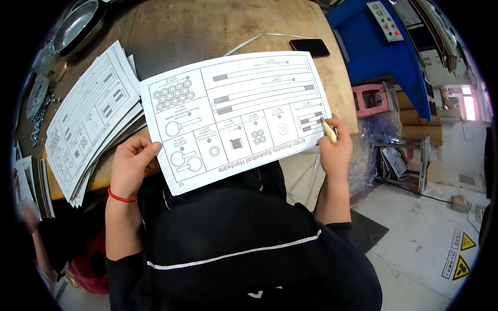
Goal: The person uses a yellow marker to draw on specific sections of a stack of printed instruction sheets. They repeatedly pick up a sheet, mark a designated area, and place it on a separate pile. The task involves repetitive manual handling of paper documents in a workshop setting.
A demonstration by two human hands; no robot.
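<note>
A white printed sheet [233, 124], with line drawings of bolts, nuts, washers and pins, is held over my lap at the table's near edge; its print is upside down to me. My left hand [134, 163], with a red cord at the wrist, pinches the sheet's left edge between thumb and fingers. At its right edge my right hand [336, 147] is closed around a pale yellow pen-like thing [329, 131], its narrow end over the sheet. The right fingers are partly hidden, so their grip on the paper is unclear. Left of the sheet lies a fanned stack of similar sheets [96, 116].
A black phone [309, 47] lies on the wooden table [207, 26] near a white strip. Metal bowls [78, 26] and small metal parts [37, 116] are at the far left. Another person's arm [42, 254] shows at lower left. A blue machine [384, 52] and pink stool [369, 99] stand right.
</note>
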